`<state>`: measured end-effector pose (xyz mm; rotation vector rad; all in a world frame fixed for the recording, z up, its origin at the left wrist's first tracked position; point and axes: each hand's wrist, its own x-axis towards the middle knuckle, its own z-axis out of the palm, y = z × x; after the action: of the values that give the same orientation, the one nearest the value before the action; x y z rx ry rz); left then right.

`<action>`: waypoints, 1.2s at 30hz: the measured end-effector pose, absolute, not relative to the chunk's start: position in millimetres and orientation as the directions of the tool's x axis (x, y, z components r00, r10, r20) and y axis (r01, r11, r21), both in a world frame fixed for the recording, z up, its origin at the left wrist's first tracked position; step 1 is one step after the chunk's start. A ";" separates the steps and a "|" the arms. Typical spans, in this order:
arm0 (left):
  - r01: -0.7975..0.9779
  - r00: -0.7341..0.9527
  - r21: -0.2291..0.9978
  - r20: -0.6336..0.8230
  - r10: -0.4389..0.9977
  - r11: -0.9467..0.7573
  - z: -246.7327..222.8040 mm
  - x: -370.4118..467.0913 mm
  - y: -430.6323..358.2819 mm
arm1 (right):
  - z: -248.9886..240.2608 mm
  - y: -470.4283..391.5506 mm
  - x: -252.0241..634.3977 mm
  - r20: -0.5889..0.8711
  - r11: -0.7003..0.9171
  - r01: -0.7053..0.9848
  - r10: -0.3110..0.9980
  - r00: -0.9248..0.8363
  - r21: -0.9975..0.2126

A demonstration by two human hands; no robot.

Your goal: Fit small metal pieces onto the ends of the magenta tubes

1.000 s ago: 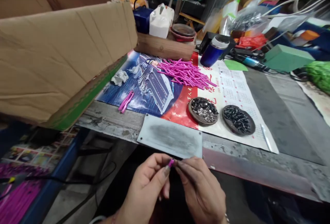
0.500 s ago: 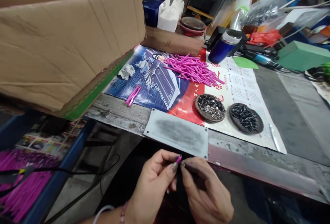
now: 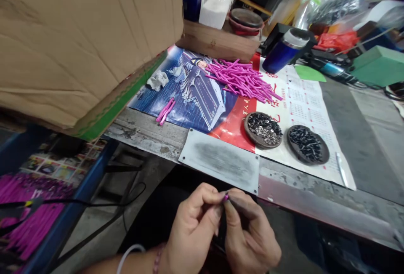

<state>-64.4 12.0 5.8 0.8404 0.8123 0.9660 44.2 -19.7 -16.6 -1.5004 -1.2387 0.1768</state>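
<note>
My left hand (image 3: 197, 225) is closed in a pinch around a magenta stick (image 3: 226, 197), of which only a short end shows between the fingertips. My right hand (image 3: 251, 232) is closed too, thumb and forefinger pressed at that same end. Whatever small piece the right fingers may hold is hidden. Both hands meet just below a grey metal plate (image 3: 221, 160) at the table's front edge. Beyond the plate lie a round dish of small black and silvery parts (image 3: 263, 130) and a second dish of black parts (image 3: 307, 144).
A pile of magenta sticks (image 3: 243, 80) lies on the poster, with a few more sticks (image 3: 166, 111) to the left. A large cardboard box (image 3: 94, 46) stands at left, above a blue-edged tray (image 3: 78, 202) with many sticks. A blue tumbler (image 3: 284, 51) stands at the back.
My fingertips have come together, the right ones now touching the stick's end, and less of the stick shows. The camera view has shifted slightly.
</note>
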 end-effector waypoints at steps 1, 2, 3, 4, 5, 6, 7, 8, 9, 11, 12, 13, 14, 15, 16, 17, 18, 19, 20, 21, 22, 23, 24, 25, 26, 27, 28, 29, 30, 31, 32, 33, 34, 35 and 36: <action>-0.335 0.334 0.897 -0.172 0.927 0.287 5.4 -64.6 10.4 | -16.9 -19.6 43.2 0.484 0.183 0.566 0.755 0.442 -0.803; -0.315 0.320 0.917 -0.140 0.937 0.245 5.1 -64.8 9.0 | -16.9 -19.4 42.9 0.476 0.190 0.551 0.763 0.438 -0.812; -0.295 0.307 0.934 -0.107 0.946 0.201 5.0 -65.1 7.7 | -16.6 -19.2 43.1 0.473 0.199 0.543 0.770 0.428 -0.816; -0.277 0.292 0.948 -0.072 0.954 0.156 5.0 -65.3 6.5 | -15.9 -19.0 43.8 0.474 0.208 0.542 0.776 0.415 -0.814; -0.261 0.278 0.959 -0.038 0.960 0.114 5.0 -65.5 5.5 | -14.9 -18.8 44.7 0.479 0.215 0.548 0.782 0.399 -0.808; -0.245 0.267 0.966 -0.009 0.964 0.077 5.1 -65.6 4.6 | -13.5 -18.4 45.8 0.485 0.221 0.560 0.787 0.381 -0.798; -0.232 0.259 0.972 0.014 0.966 0.048 5.2 -65.7 3.9 | -11.9 -17.9 46.7 0.494 0.227 0.576 0.791 0.361 -0.785; -0.222 0.250 0.975 0.031 0.968 0.026 5.3 -65.6 3.3 | -10.1 -17.2 47.6 0.503 0.232 0.595 0.794 0.341 -0.770; -0.212 0.241 0.977 0.042 0.970 0.010 5.4 -65.5 2.7 | -8.2 -16.3 48.2 0.510 0.236 0.613 0.798 0.320 -0.754; -0.197 0.228 0.980 0.053 0.972 -0.007 5.8 -65.1 1.5 | -4.8 -14.3 48.8 0.514 0.237 0.641 0.809 0.286 -0.730; -0.188 0.224 0.982 0.047 0.973 -0.004 6.1 -64.9 0.7 | -3.5 -13.3 49.0 0.512 0.231 0.652 0.813 0.278 -0.722; -0.179 0.222 0.984 0.032 0.975 0.008 6.5 -64.7 -0.4 | -2.6 -12.4 49.2 0.507 0.222 0.662 0.817 0.275 -0.716; -0.168 0.226 0.985 0.013 0.974 0.026 6.8 -64.5 -1.5 | -2.0 -11.7 49.6 0.504 0.213 0.670 0.819 0.275 -0.711; -0.159 0.233 0.986 -0.007 0.972 0.045 7.2 -64.3 -2.7 | -1.7 -11.2 50.1 0.501 0.208 0.674 0.821 0.274 -0.709; -0.152 0.243 0.986 -0.024 0.970 0.062 7.4 -64.1 -3.8 | -1.6 -10.9 50.8 0.498 0.206 0.672 0.823 0.275 -0.712; -0.149 0.252 0.986 -0.037 0.967 0.076 7.6 -64.0 -4.5 | -1.5 -10.8 51.5 0.492 0.209 0.661 0.826 0.275 -0.720; -0.149 0.257 0.985 -0.042 0.966 0.082 7.6 -63.9 -4.7 | -1.4 -10.9 52.2 0.485 0.218 0.642 0.831 0.274 -0.735; -0.150 0.256 0.985 -0.045 0.966 0.086 7.6 -64.0 -4.4 | -1.4 -11.3 52.8 0.474 0.230 0.613 0.838 0.270 -0.756; -0.151 0.252 0.984 -0.051 0.966 0.091 7.5 -64.2 -3.6 | -1.3 -11.7 53.1 0.460 0.241 0.581 0.848 0.263 -0.777; -0.150 0.248 0.984 -0.056 0.967 0.095 7.5 -64.5 -2.4 | -1.1 -12.4 53.2 0.443 0.248 0.550 0.859 0.256 -0.798; -0.146 0.245 0.985 -0.058 0.968 0.096 7.6 -64.8 -1.1 | -0.9 -13.0 53.0 0.427 0.249 0.522 0.868 0.253 -0.816; -0.140 0.241 0.986 -0.058 0.969 0.093 7.8 -65.3 0.1 | -0.7 -13.7 52.7 0.410 0.246 0.495 0.876 0.253 -0.833; -0.133 0.240 0.987 -0.055 0.969 0.089 8.1 -65.8 1.1 | -0.3 -14.3 52.2 0.391 0.238 0.471 0.883 0.260 -0.850; -0.126 0.240 0.989 -0.048 0.970 0.080 8.4 -66.4 1.7 | 0.1 -14.8 51.7 0.375 0.227 0.450 0.886 0.273 -0.864; -0.118 0.236 0.991 -0.036 0.971 0.066 8.7 -66.9 1.8 | 0.8 -15.2 51.2 0.363 0.220 0.430 0.887 0.286 -0.876; -0.112 0.232 0.992 -0.023 0.972 0.050 8.9 -67.4 1.5 | 1.5 -15.5 50.8 0.353 0.214 0.415 0.888 0.294 -0.884; -0.106 0.228 0.994 -0.010 0.974 0.035 9.0 -67.9 1.0 | 2.3 -15.7 50.5 0.347 0.210 0.407 0.889 0.298 -0.889; -0.101 0.229 0.995 0.004 0.974 0.020 8.9 -68.2 0.3 | 3.2 -15.9 50.1 0.344 0.207 0.407 0.890 0.299 -0.890; -0.097 0.227 0.995 0.017 0.974 0.005 8.6 -68.4 -0.3 | 3.9 -16.1 49.7 0.345 0.203 0.415 0.889 0.301 -0.887; -0.093 0.224 0.996 0.029 0.974 -0.009 8.2 -68.5 -0.7 | 4.5 -16.3 49.2 0.344 0.198 0.424 0.889 0.303 -0.884; -0.090 0.221 0.996 0.038 0.975 -0.019 7.7 -68.3 -0.8 | 4.8 -16.5 48.3 0.342 0.191 0.431 0.888 0.307 -0.882; -0.087 0.215 0.996 0.044 0.976 -0.025 7.1 -67.8 -0.7 | 4.8 -16.9 47.0 0.337 0.182 0.431 0.886 0.318 -0.884; -0.085 0.206 0.996 0.045 0.977 -0.028 6.6 -67.2 -0.3 | 4.6 -17.3 45.4 0.328 0.171 0.422 0.883 0.335 -0.890; -0.086 0.194 0.996 0.043 0.980 -0.027 6.2 -66.6 0.1 | 4.0 -17.8 43.4 0.313 0.156 0.407 0.881 0.355 -0.900; -0.089 0.181 0.996 0.038 0.983 -0.023 5.9 -66.0 0.4 | 3.3 -18.4 41.1 0.295 0.140 0.385 0.877 0.380 -0.912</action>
<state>-66.0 0.4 5.9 1.2492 0.9966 1.1344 41.1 -18.4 3.3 -1.4575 -1.2066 0.5219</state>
